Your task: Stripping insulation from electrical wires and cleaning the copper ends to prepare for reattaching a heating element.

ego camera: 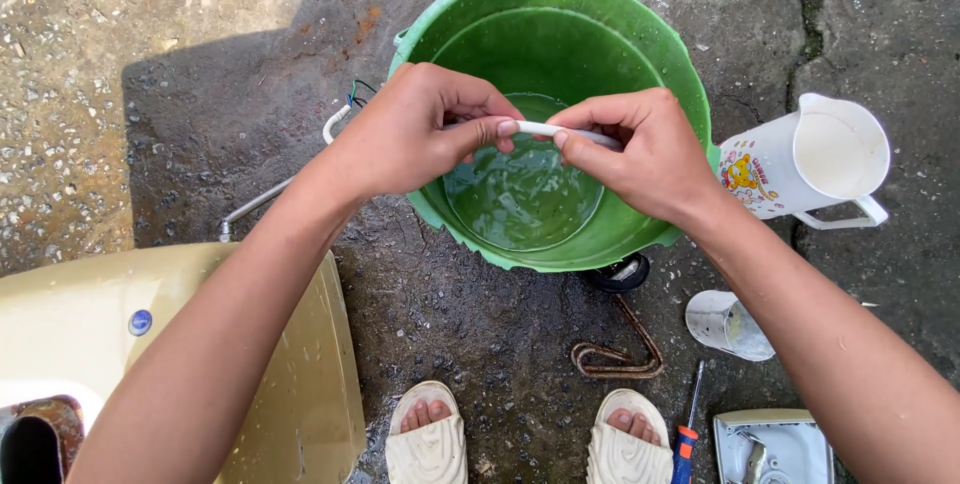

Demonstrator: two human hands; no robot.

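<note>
Both my hands are held over a green plastic bucket (640,54) with a little water at its bottom. My left hand (415,129) and my right hand (640,149) pinch a thin white cable (535,128) between thumbs and fingers, a short stretch showing between them. The cable runs out left of my left hand, where its end (338,122) shows coloured wires, then trails down-left across the ground.
A white plastic jug (805,159) with a cartoon print lies to the right of the bucket. A bent rusty metal element (620,349), a small white cup (725,324), a screwdriver (688,424) and a grey cover (770,444) lie near my sandalled feet. A beige appliance casing (290,374) sits at the lower left.
</note>
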